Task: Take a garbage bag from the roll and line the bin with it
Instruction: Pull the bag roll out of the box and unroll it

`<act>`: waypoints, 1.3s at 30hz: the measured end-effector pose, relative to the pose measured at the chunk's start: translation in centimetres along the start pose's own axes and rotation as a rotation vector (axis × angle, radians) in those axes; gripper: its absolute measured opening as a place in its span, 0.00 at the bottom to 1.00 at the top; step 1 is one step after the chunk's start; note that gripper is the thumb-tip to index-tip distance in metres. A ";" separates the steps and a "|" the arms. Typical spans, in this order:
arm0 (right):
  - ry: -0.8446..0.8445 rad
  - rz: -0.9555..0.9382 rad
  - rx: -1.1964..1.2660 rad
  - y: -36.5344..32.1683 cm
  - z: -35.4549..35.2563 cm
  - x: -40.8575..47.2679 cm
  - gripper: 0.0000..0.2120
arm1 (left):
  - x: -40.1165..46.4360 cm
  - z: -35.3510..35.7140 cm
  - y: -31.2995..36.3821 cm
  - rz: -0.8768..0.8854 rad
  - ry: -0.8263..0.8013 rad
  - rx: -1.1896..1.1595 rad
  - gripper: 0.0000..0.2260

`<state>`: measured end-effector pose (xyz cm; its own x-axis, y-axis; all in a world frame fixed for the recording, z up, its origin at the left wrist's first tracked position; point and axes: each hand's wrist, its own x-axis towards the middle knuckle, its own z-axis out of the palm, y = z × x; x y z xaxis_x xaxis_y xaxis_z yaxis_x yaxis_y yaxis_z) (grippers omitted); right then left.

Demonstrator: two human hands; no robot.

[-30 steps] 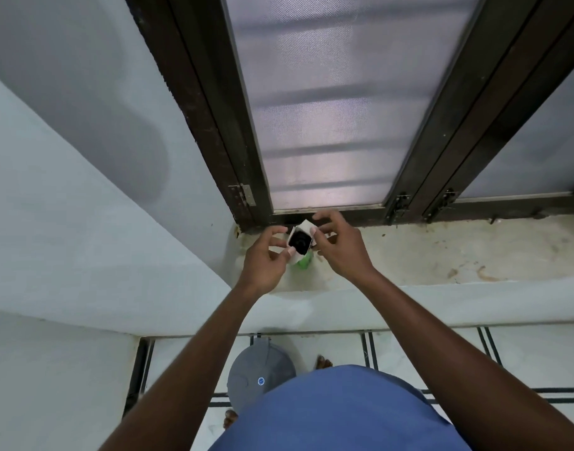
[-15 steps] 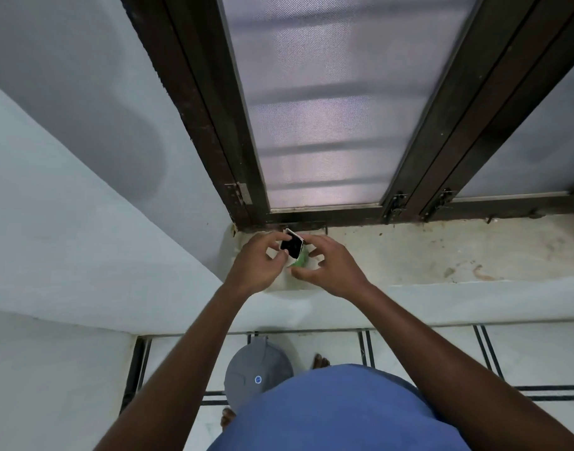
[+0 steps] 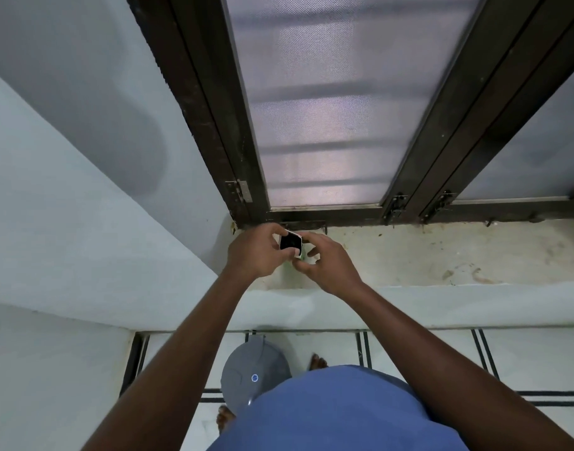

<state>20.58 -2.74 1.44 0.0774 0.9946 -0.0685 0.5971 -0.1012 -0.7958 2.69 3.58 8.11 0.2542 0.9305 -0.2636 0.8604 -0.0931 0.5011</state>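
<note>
A grey lidded bin point(image 3: 254, 372) stands on the tiled floor point(image 3: 523, 359) at the person's bare feet, just below the front edge of a stained window ledge point(image 3: 442, 255), its lid down and no liner showing. It is partly hidden by the person's blue shirt point(image 3: 337, 415). A small round blue-and-white badge sits on the lid, too small to read.

Above it, both hands work near the ledge's left corner, close to the dark window frame point(image 3: 214, 125). The left hand point(image 3: 256, 252) pinches a small white packet point(image 3: 290, 244), thumb and fingers curled round its edges; its open end shows something black inside, probably the roll of garbage bags, though the view is too small to be sure. The right hand point(image 3: 328, 265) is loosely cupped just beside the packet, fingertips at its lower right corner, with a sliver of green showing beneath; whether it actually grips anything cannot be told.

The risks from here: thin film could tear off the perforation if pulled at an angle. The roll could slip out and drop to the floor past the ledge's front edge. The lid must also come up before any lining can begin.

No brand, label or legible writing shows on the packet, bin or frame.
</note>
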 end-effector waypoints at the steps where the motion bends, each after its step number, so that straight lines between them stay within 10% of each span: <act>1: 0.001 -0.013 -0.013 0.0 0.1 0.1 0.27 | 0.3 -0.3 0.5 -0.012 0.001 0.072 0.22; 9: -0.004 -0.040 -0.070 0.0 0.9 0.4 0.29 | 1.7 -1.1 5.0 -0.093 -0.079 0.482 0.12; 17: -0.062 0.002 0.026 0.6 0.3 0.7 0.29 | -0.1 -1.5 3.8 -0.051 0.098 0.107 0.24; 29: -0.051 0.022 -0.474 -1.2 0.8 3.0 0.39 | -8.2 -6.7 2.9 -0.052 0.414 -0.506 0.11; 32: -0.161 0.110 -0.219 -2.4 1.1 3.2 0.49 | -8.6 -6.4 2.2 -0.062 0.423 -0.570 0.12; 39: -0.247 0.398 0.966 -6.9 -6.3 -2.0 0.28 | -8.0 -6.3 1.0 0.073 0.172 -0.622 0.14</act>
<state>21.30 -4.20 10.86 -0.1012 0.8815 -0.4611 -0.3283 -0.4671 -0.8210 -1.29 -1.77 15.90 0.1836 0.9778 -0.1012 0.4138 0.0165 0.9102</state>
